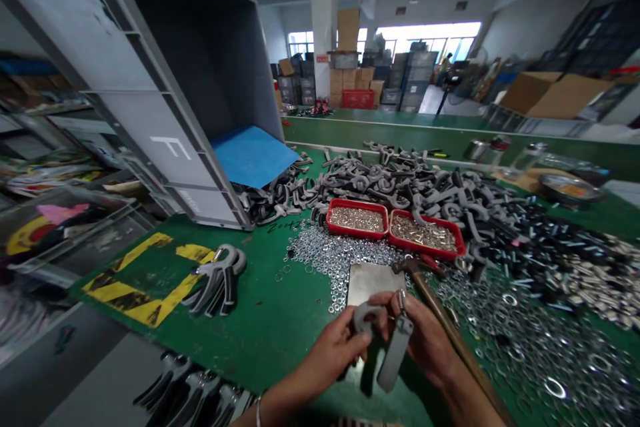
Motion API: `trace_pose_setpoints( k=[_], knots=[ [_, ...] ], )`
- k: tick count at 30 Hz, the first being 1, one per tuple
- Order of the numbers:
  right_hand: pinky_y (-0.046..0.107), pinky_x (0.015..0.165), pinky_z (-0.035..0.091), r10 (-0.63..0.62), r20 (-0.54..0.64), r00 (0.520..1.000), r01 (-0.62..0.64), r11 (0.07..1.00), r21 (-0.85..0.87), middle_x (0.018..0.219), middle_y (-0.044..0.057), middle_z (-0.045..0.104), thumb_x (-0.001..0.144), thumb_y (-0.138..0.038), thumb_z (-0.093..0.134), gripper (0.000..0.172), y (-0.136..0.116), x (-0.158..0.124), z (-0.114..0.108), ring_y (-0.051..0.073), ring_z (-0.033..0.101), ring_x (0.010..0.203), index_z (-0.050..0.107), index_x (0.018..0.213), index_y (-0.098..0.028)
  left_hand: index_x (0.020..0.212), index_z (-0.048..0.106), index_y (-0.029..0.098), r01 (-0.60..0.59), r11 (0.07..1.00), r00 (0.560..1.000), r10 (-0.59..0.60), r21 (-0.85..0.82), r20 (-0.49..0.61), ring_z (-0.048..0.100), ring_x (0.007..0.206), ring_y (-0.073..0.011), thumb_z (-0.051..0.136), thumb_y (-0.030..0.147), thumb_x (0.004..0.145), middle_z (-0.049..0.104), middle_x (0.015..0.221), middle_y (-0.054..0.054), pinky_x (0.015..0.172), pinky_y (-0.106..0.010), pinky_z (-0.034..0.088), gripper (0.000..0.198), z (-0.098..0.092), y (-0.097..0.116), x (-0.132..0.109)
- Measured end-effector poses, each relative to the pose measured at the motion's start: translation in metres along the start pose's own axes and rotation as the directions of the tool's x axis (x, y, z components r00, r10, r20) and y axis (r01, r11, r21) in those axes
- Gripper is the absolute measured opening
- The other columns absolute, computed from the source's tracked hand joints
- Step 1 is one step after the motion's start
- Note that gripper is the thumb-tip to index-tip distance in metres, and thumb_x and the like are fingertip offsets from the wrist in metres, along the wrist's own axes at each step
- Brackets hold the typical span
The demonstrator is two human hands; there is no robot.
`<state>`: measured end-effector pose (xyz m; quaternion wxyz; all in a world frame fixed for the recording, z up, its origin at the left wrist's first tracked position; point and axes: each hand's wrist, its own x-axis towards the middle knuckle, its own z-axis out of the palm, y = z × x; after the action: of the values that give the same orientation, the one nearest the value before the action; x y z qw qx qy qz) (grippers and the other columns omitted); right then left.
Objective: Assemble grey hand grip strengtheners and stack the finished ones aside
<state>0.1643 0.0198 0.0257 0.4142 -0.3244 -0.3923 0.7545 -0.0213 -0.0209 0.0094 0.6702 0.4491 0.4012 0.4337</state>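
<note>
My left hand (pixel 345 340) is closed around a grey hook-headed handle part (pixel 367 317), its curved head showing between thumb and fingers. My right hand (pixel 427 340) pinches a second grey handle part (pixel 395 355) with a small coil spring (pixel 401 300) at its top. The two parts meet or nearly touch in front of me; my fingers hide the joint. Beneath them lies a flat metal plate (pixel 373 280). A hammer (pixel 435 303) with a wooden handle lies just right of my right hand, partly behind that forearm.
Two red trays (pixel 385 235) of small metal pieces stand ahead, before a heap of grey handle parts (pixel 400 180). Loose rings (pixel 530 333) spread right. Finished-looking sprung handle pairs (pixel 220 280) lie left by yellow tape (pixel 135 310). A large grey crate (pixel 200 207) stands tipped on its side.
</note>
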Motion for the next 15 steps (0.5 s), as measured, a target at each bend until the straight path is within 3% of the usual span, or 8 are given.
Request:
trace_pose_setpoints(
  k=[2,5,8,10,15],
  knots=[
    [0.029,0.061,0.046,-0.061,-0.107,0.992,0.052,0.995,-0.085,0.071,0.001,0.061,0.09,-0.053,0.057,0.035,-0.006,-0.007,-0.006,0.016,0.055,0.063,0.064,0.08,-0.02,0.106,0.055,0.015,0.007,1.0,0.998,-0.007,0.007,-0.058,0.052,0.063,-0.0091,0.059,0.045,0.091,0.065,0.089,-0.006,0.06,-0.023,0.04,0.034,0.003,0.006,-0.002],
    [0.027,0.062,0.044,-0.102,-0.207,0.973,0.009,0.913,-0.408,0.071,-0.001,0.058,0.089,-0.054,0.059,0.034,-0.002,-0.018,-0.009,0.017,0.054,0.066,0.06,0.078,-0.022,0.106,0.05,0.015,0.031,0.999,0.993,-0.035,-0.038,-0.114,0.049,0.053,-0.0068,0.048,0.053,0.096,0.068,0.085,-0.006,0.051,-0.02,0.035,0.039,0.01,0.006,-0.004],
    [0.027,0.066,0.042,-0.189,-0.158,0.969,0.017,0.692,-0.722,0.073,-0.001,0.058,0.093,-0.054,0.053,0.033,0.008,-0.026,-0.003,0.018,0.055,0.07,0.057,0.081,-0.022,0.102,0.049,0.015,0.087,0.996,0.987,-0.083,0.026,-0.134,0.045,0.041,-0.0068,0.043,0.061,0.094,0.066,0.068,-0.002,0.041,-0.019,0.029,0.047,0.018,0.004,-0.003],
    [0.027,0.064,0.04,-0.227,-0.123,0.966,0.032,0.578,-0.815,0.072,-0.001,0.059,0.096,-0.053,0.046,0.033,0.011,-0.029,0.003,0.018,0.056,0.068,0.054,0.085,-0.023,0.099,0.049,0.015,0.116,0.99,0.983,-0.103,0.079,-0.152,0.044,0.036,-0.0074,0.042,0.064,0.093,0.063,0.059,0.001,0.037,-0.018,0.027,0.05,0.023,0.004,-0.003],
    [0.029,0.065,0.042,-0.182,-0.072,0.981,0.014,0.435,-0.9,0.077,0.002,0.065,0.1,-0.051,0.035,0.031,0.01,-0.032,0.008,0.022,0.064,0.07,0.051,0.096,-0.024,0.101,0.05,0.015,0.157,0.981,0.979,-0.139,0.11,-0.15,0.042,0.032,-0.0081,0.039,0.068,0.092,0.059,0.051,0.004,0.033,-0.017,0.023,0.054,0.028,0.002,-0.002]
  ],
)
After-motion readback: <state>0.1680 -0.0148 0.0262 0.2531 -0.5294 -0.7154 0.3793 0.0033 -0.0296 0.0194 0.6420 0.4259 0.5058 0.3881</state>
